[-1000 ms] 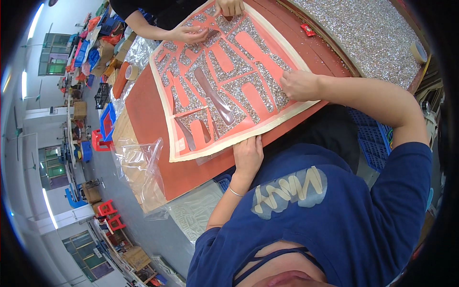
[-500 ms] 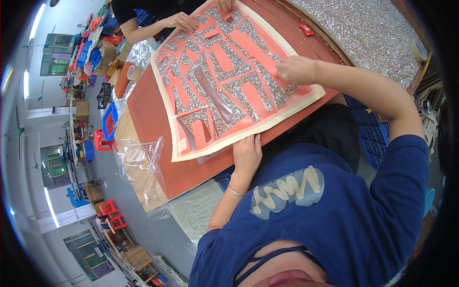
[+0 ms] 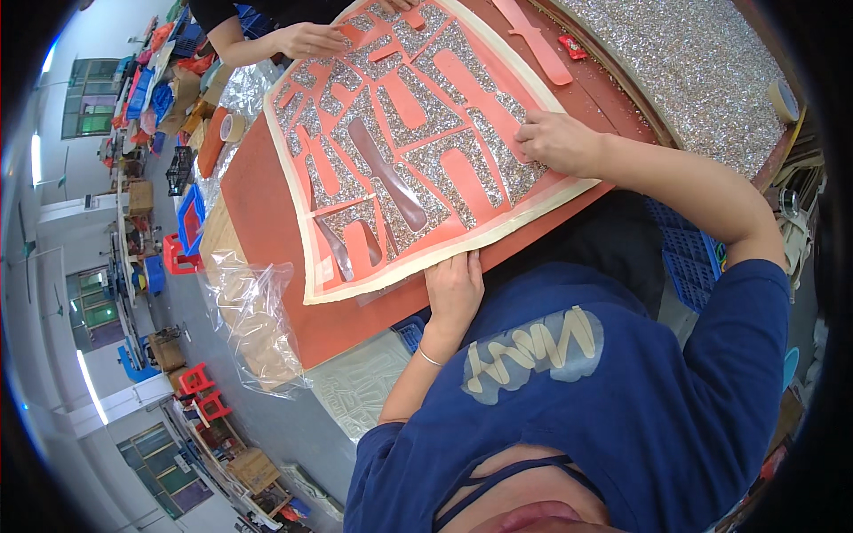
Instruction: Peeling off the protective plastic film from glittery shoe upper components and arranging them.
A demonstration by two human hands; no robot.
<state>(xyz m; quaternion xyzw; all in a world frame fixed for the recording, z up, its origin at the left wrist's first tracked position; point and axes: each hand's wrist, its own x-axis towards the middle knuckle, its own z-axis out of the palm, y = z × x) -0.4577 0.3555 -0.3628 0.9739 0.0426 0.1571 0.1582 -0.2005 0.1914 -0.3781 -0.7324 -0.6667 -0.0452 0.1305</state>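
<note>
A large pink sheet with a cream tape border is tilted over a red board. Glittery silver-gold patches fill the shapes between its pink pieces, and two dark glossy strips show on it. My left hand grips the near border, fingers together at the edge. At the sheet's right side, my right hand is closed, fingertips pinched at the lower end of a long pink piece; what they hold is hidden. Across from me, another person's hand touches the far left edge, with their other hand beside it.
A loose pink strip lies on the board at far right, next to a small red packet. Beyond is a tray of glitter with a tape roll. Clear plastic hangs at left; a blue crate stands at right.
The loose pink strip now lies at far right, where bare board showed before. My right hand, blurred before, is steadier with fingertips at the pink piece. The view has shifted slightly.
</note>
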